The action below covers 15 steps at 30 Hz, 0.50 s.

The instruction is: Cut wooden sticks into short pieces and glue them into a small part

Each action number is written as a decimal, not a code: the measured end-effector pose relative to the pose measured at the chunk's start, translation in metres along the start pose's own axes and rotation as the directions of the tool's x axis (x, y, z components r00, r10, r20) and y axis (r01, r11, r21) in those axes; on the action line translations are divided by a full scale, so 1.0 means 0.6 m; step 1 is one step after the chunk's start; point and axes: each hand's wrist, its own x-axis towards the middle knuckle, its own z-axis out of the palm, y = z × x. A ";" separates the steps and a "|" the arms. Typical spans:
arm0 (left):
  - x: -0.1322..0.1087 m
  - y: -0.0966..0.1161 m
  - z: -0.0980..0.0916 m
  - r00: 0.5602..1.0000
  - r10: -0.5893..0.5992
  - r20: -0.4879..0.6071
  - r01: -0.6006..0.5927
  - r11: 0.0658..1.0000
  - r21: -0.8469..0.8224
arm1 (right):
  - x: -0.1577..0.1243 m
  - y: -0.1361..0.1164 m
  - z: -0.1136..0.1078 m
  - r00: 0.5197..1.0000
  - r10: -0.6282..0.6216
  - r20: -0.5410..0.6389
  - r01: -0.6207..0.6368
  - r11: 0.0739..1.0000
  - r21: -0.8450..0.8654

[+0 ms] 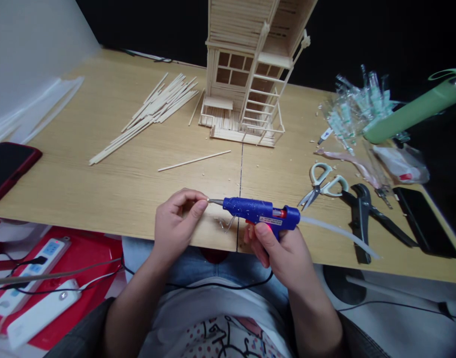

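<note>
My right hand point(274, 246) is wrapped round the handle of a blue hot glue gun point(248, 209). A translucent glue stick point(335, 229) trails from the gun's back end. The metal nozzle points left and meets the fingertips of my left hand point(179, 219). Thumb and forefinger of that hand are pinched on a tiny pale piece at the nozzle tip, too small to make out. Stringy bits of glue point(225, 223) show below the barrel. Beyond my hands a single thin wooden stick point(194, 161) lies on the table.
A wooden stick model house point(231, 94) stands at the back, with a pile of sticks point(153, 107) to its left. Scissors point(319, 184), a black cutter point(362, 219), phones and a green cylinder point(410, 112) lie right and left. A power strip point(30, 276) sits lower left.
</note>
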 end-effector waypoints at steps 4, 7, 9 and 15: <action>0.000 0.001 -0.001 1.000 0.000 -0.009 0.000 1.000 0.002 | -0.001 0.002 0.000 1.000 -0.007 0.004 0.007 1.000 -0.014; 0.000 0.000 -0.001 1.000 -0.002 -0.008 0.002 1.000 0.015 | -0.002 0.004 -0.001 1.000 0.000 0.004 0.000 1.000 -0.019; 0.000 0.000 -0.001 1.000 -0.001 -0.008 0.002 1.000 0.018 | -0.002 0.005 -0.001 1.000 0.007 0.004 -0.007 1.000 -0.014; 0.001 0.002 -0.001 1.000 0.007 -0.011 -0.007 1.000 0.008 | -0.002 0.003 0.001 1.000 -0.002 -0.008 0.002 1.000 -0.008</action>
